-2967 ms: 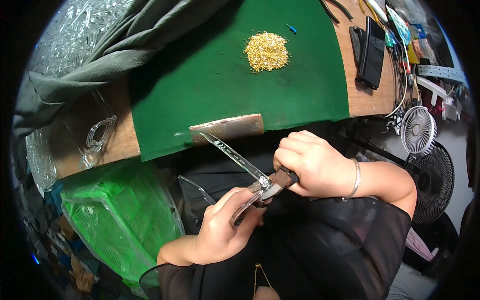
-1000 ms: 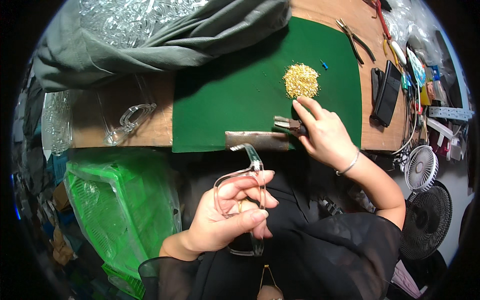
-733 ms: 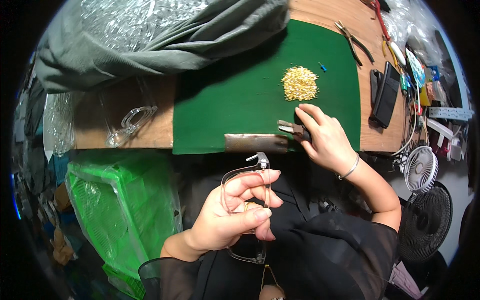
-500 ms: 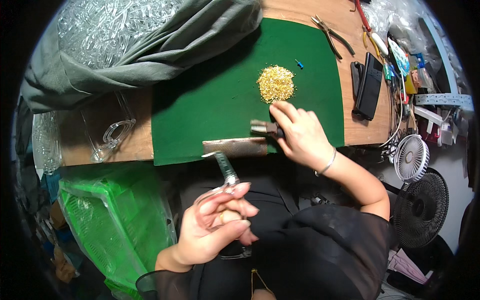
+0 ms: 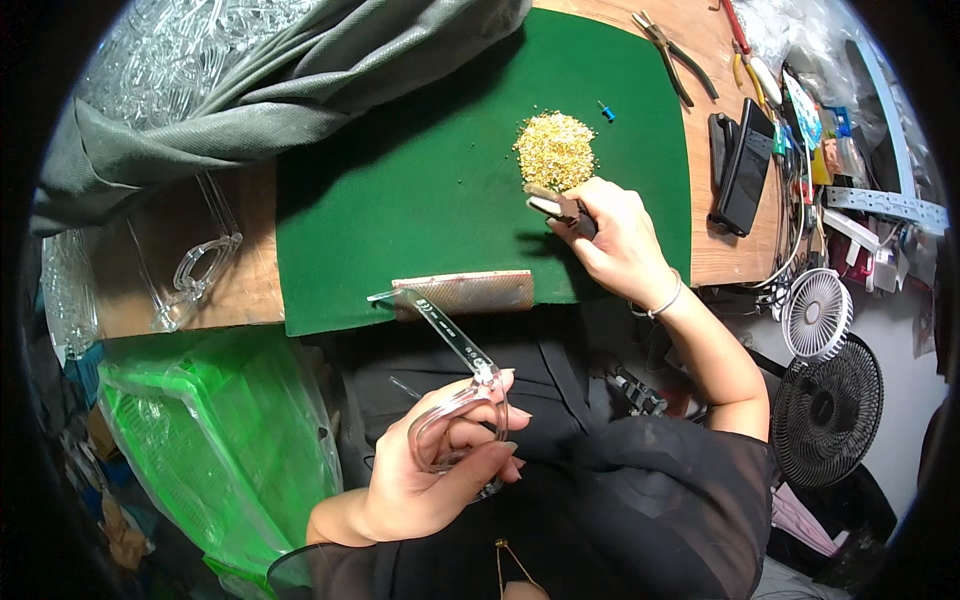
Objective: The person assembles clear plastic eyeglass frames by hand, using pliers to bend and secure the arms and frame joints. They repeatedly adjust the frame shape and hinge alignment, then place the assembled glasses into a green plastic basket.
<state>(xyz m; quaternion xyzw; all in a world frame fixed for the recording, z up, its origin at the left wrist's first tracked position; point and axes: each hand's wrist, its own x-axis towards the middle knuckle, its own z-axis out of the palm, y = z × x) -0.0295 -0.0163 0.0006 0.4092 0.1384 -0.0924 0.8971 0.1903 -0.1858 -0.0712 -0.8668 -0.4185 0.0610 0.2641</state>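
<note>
Left grip point(image 5: 425, 485) pinches the clear spectacle frame point(image 5: 484, 376), one temple pointing ahead of it, while right grip point(image 5: 620, 238) wraps the pliers point(image 5: 570, 211), tips by the gold bits point(image 5: 556, 148) just beyond: likely a pick-up step, next move calling for a delicate nip.

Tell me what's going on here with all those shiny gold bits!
A person is working with both hands. The left hand holds a clear eyeglass frame in front of the bench. The right hand grips pliers beside the near edge of a pile of tiny gold-coloured pieces on a green mat; I can't tell if the pliers touch the pile. Another pair of pliers lies at the mat's far right corner.
</note>
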